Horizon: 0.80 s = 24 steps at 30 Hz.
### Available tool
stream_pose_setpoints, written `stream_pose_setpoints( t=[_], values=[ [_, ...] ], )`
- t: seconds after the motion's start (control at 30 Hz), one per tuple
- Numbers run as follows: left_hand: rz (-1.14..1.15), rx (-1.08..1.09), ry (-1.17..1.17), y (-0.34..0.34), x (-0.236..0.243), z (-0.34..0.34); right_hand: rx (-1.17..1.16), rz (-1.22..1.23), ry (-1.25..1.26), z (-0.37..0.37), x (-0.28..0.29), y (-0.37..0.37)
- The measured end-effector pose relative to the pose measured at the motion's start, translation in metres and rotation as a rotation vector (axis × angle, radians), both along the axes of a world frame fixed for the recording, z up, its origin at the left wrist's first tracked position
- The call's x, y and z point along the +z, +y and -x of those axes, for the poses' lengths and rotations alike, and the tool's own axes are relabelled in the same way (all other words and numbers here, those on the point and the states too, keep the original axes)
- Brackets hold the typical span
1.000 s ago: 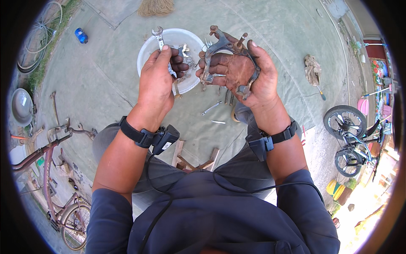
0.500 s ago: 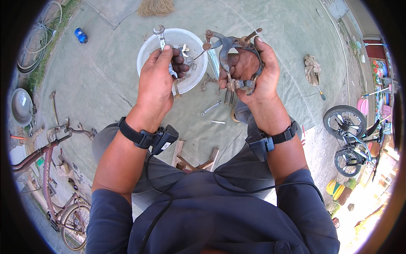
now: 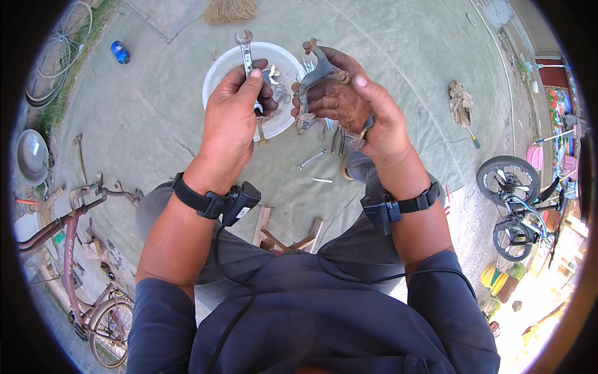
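Note:
An open-ended wrench (image 3: 246, 52) stands upright in my left hand (image 3: 232, 109), thumb and fingers closed around its shaft. Behind that hand is a white basin (image 3: 208, 81) with small metal parts (image 3: 280, 93) in it. My right hand (image 3: 370, 106) grips a rusty bicycle brake caliper (image 3: 319, 70), its curved arms lying across the palm and blackened fingers. Part of the caliper is hidden by the hand. The wrench and the caliper are apart. Below them on the ground lie a small wrench (image 3: 311, 159) and a dark pronged tool (image 3: 338, 140).
Between my knees is a wooden frame (image 3: 288, 240). An old bicycle frame (image 3: 70, 262) stands at left, near a grey bowl (image 3: 32, 157). A small bicycle (image 3: 514, 199) lies to the right. A straw broom (image 3: 229, 9) and a blue container (image 3: 119, 52) are at the far side.
My right hand has turned the brake caliper, so its long bolt no longer shows and more of my palm is seen. The left hand with the wrench has shifted slightly right and away.

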<state>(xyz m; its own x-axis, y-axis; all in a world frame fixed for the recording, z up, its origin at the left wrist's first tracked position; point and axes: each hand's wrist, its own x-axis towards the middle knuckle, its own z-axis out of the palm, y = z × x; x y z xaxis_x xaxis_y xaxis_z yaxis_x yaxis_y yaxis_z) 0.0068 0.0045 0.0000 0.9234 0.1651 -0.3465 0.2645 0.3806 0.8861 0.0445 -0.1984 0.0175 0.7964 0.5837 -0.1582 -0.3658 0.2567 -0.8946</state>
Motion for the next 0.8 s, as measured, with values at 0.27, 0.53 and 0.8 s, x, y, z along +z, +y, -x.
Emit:
stream_pose_setpoints(
  t=[0.27,0.53,0.8],
  values=[
    [-0.278,-0.118,-0.076,0.008,0.013,0.003,-0.017,0.259,-0.398,0.004,-0.002,0.0],
    [-0.707,-0.17,-0.339,0.025,0.011,0.0,0.05,0.078,-0.171,0.007,0.002,-0.003],
    [-0.883,-0.276,-0.531,0.038,0.02,-0.003,0.118,0.014,-0.04,0.01,0.001,-0.006]
  ],
)
